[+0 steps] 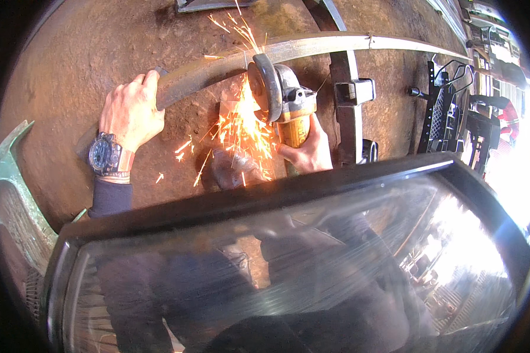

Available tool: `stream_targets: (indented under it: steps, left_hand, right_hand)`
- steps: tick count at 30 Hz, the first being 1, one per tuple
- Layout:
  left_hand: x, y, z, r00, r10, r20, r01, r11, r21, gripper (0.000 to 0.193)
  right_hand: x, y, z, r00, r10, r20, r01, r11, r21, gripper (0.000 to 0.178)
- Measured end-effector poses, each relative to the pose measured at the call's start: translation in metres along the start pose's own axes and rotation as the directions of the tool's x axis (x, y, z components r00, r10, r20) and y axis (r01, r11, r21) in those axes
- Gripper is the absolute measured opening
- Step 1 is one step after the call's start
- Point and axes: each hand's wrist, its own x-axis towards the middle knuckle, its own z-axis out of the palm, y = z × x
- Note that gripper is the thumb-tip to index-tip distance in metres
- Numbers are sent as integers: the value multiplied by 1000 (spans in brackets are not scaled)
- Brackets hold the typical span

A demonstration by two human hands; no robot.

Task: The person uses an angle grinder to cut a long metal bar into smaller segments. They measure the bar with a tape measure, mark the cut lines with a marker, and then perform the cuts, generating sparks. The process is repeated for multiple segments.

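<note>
OK, angle grinder (295,126) is in the right hand (310,150): fingers and thumb wrapped round the yellow body, firm hold as far as it shows; wrist is hidden behind the visor frame. Left hand (132,112) grips the left part of a long flat metal bar (321,46), knuckles up, thumb on the near side.

Bar runs from the left hand out to the far right, looks bowed in this lens, and crosses over a dark square-tube frame (348,126) right of the grinder. Grinder sits mid-scene, on the bar's near side. Disc (255,85) stands roughly edge-on to the bar, dark guard (268,88) on its right. Disc edge looks to be at the bar; exact contact point can't be told in the glare. Sparks (241,126): heavy spray toward the near side, thinner streaks off the far side.

Under the near spray, a rounded greyish thing (232,167), too washed out to identify. Left wrist has a dark chunky watch (105,154), dark sleeve (111,199) below it. Ground (59,100) is brown and stained. Green curved metal piece (20,176) at far left edge. Clear visor with black frame (247,203) fills the near side, scratched and reflective. Black mesh-panel frame (437,112) to the right, beyond it a person in red (509,122).
</note>
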Motion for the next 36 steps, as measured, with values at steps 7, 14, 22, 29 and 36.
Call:
stream_targets:
  steps: [7,14,22,29,36]
  left_hand:
    - [-5,-4,-1,1000,-1,-11,1,1000,-2,53]
    - [-2,-7,4,1000,22,-19,-23,1000,-18,52]
    - [-1,-5,0,1000,14,-2,-14,1000,-7,54]
    - [-1,-4,2,1000,12,-13,-12,1000,-27,49]
    - [1,-3,0,1000,-4,23,5,1000,-23,49]
  right_hand:
    - [3,-11,3,999,-26,42,26,1000,15,69]
    - [1,-25,-2,999,-13,38,8,991,134,69]
    - [3,-22,-8,995,-83,52,80,996,46,58]
    - [5,-15,-7,994,-100,46,100,995,4,62]
    - [7,-23,-11,993,-104,54,104,995,0,61]
